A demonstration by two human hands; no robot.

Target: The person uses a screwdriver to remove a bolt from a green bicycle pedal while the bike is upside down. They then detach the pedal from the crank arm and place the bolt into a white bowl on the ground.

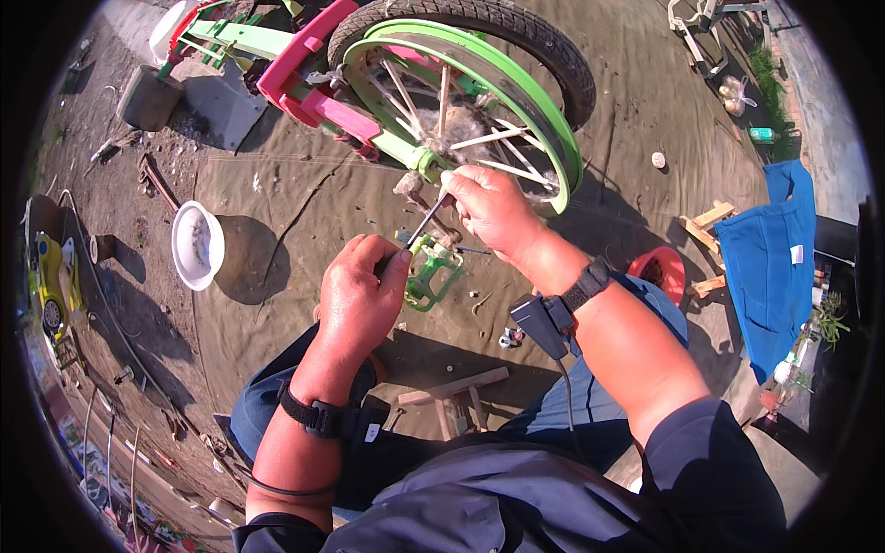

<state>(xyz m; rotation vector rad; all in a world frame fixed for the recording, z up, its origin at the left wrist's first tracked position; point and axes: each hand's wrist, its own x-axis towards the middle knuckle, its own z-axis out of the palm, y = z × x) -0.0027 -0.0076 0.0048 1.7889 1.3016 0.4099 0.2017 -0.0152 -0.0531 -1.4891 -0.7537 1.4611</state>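
Observation:
A child's bicycle lies before me, with a pink-and-green frame [295, 69] and a green wheel rim [564, 138] with pale spokes. Its black tyre [567, 64] sits off to one side of the rim. Fluffy grey lint clings around the hub. My left hand [362, 293] is closed on one end of a thin dark metal rod [425, 224], whose exact kind I cannot make out. Close to the hub and crank, my right hand [498, 210] pinches the rod's other end. Just below hangs a green pedal [433, 275].
A white basin [197, 245] stands at the left, and a red bowl [670, 272] lies beyond my right knee. Blue cloth [770, 263] drapes over wooden legs at the right. A small wooden stool [456, 387] stands between my legs. Scattered tools and a yellow toy car [48, 281] lie far left.

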